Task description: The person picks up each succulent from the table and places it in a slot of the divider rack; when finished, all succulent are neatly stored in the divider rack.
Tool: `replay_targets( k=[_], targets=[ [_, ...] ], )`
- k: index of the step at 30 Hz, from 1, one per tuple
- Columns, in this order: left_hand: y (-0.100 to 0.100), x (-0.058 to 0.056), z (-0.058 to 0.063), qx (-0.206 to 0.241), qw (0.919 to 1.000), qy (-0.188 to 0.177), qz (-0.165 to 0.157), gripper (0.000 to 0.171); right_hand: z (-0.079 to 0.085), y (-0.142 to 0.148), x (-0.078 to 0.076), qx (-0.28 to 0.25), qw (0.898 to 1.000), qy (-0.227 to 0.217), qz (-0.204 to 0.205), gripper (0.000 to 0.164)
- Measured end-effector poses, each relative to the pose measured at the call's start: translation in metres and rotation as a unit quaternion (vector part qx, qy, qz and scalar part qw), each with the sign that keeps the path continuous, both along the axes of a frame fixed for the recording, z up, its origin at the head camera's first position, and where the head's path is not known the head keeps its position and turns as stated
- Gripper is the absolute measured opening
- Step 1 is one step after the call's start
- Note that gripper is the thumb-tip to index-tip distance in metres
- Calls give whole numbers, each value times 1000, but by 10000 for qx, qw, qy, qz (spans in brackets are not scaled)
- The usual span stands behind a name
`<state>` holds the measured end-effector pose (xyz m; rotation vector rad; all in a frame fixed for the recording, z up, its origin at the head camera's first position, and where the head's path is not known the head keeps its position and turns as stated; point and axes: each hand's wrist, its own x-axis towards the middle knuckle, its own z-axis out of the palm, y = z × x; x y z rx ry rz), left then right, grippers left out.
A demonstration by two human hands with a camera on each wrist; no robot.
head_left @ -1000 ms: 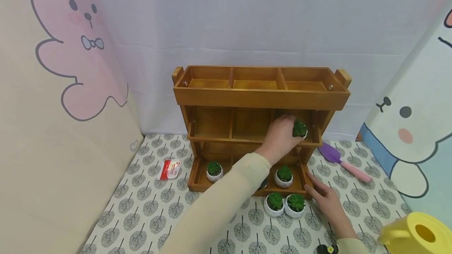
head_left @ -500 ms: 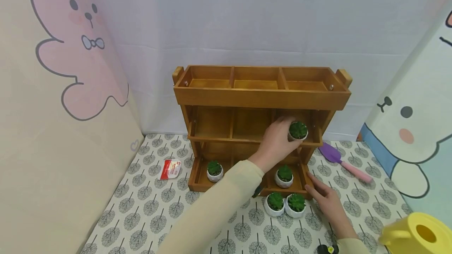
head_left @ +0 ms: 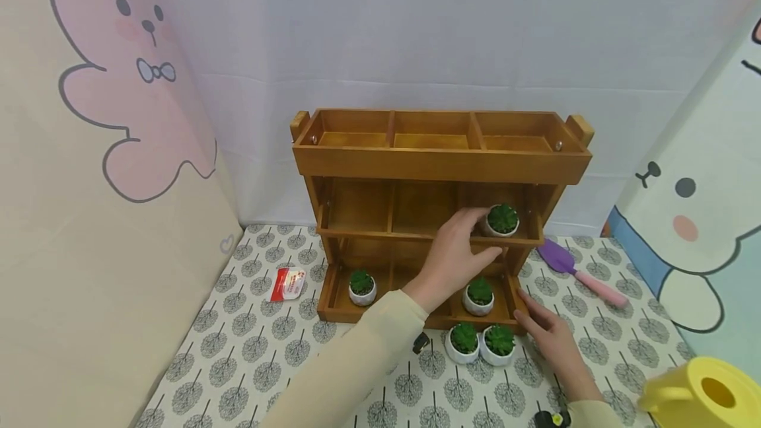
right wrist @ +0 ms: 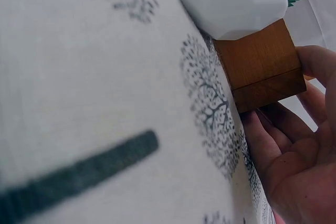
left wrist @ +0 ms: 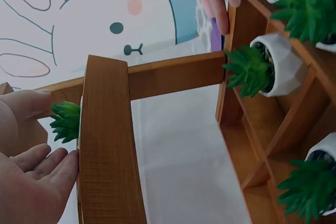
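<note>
My left hand (head_left: 454,253) reaches up to the middle shelf, its thumb apart from a small potted succulent (head_left: 503,219). That plant stands upright in the right compartment, with the fingertips beside its white pot. In the left wrist view, a wooden front board (left wrist: 110,145) hides most of the pot. My right hand (head_left: 555,345) holds the lower right corner of the wooden three-tier plant stand (head_left: 440,165); in the right wrist view its thumb and fingers lie on either side of the corner block (right wrist: 265,66).
On the bottom tier sit two potted succulents, one left (head_left: 361,288) and one right (head_left: 478,297). Two more, one (head_left: 461,343) beside another (head_left: 497,346), stand before it. A purple-and-pink trowel (head_left: 597,288), a yellow watering can (head_left: 684,392) and a red-white packet (head_left: 287,285) lie around.
My left hand has let go of the succulent and drawn back down and left, thumb away from the pot. The plant stays on the middle shelf. My right hand keeps its place.
</note>
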<state>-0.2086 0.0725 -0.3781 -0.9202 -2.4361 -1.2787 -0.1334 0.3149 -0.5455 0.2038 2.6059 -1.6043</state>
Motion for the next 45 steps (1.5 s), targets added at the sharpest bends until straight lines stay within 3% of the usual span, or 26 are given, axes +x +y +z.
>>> replay_targets(
  k=[11,20,30,45],
  targets=[
    [-17,31,-21,713,9958,-559,-152,61,-1,1,-1,44,10000,-11,-42,68],
    [-27,51,-39,707,9934,-898,-64,59,1,0,0,18,9999,92,-38,67],
    [-34,65,-78,798,9885,-1282,-24,53,3,-1,1,57,9998,189,8,67],
    [-46,81,-127,954,9693,-2260,192,43,2,0,1,-10,10000,76,7,68]
  ],
)
